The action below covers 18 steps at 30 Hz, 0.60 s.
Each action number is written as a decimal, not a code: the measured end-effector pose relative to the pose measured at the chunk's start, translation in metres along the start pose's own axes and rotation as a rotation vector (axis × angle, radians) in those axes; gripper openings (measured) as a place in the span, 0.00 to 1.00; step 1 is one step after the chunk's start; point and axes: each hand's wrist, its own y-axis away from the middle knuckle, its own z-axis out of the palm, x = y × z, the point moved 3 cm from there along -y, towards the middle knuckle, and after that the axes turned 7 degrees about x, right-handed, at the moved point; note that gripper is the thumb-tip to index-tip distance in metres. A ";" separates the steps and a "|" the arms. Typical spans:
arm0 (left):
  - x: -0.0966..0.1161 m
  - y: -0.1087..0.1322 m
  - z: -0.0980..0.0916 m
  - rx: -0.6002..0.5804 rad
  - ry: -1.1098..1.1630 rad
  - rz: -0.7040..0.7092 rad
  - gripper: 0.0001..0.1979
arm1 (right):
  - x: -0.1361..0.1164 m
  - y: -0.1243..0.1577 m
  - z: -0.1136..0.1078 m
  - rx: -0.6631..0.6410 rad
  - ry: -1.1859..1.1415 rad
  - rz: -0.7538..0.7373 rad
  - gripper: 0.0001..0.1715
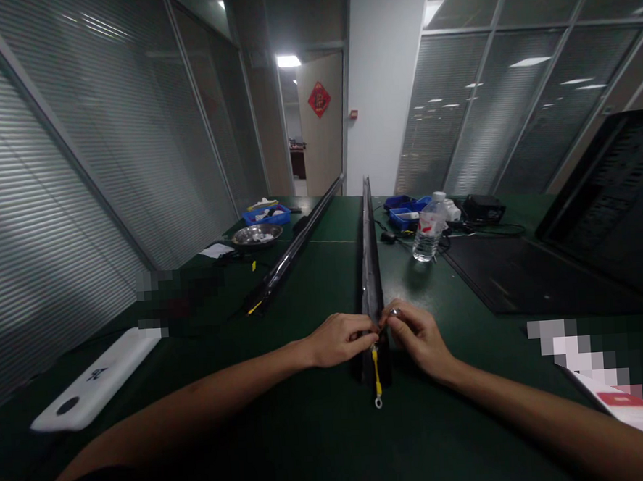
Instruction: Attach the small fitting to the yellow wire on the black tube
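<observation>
A long dark metal channel (371, 266) runs away from me over the green table. At its near end lies a short yellow wire (377, 371) with a ring terminal (379, 403) at its tip. My left hand (341, 339) reaches over the channel from the left, thumb and fingers pinched together just above the wire. From the right, my right hand (417, 336) is closed at the same spot, its fingertips meeting the left ones; a ring shows on one finger. Whatever small piece sits between the fingertips is hidden.
A second long dark rail (294, 249) lies to the left, with a metal bowl (256, 235) and blue tray (266, 215) beyond it. A water bottle (430, 228) stands right of the channel. A white device (98, 377) lies at left; a black mat (498, 273) at right.
</observation>
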 end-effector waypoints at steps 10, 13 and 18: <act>-0.001 0.000 0.000 -0.007 0.021 0.007 0.11 | 0.004 0.000 0.003 -0.037 -0.069 0.003 0.15; -0.001 0.000 0.000 0.000 0.019 0.022 0.11 | 0.001 0.000 0.001 -0.004 -0.002 -0.028 0.13; -0.003 0.000 0.001 0.005 0.017 0.021 0.10 | -0.002 0.000 0.001 0.008 0.038 -0.016 0.11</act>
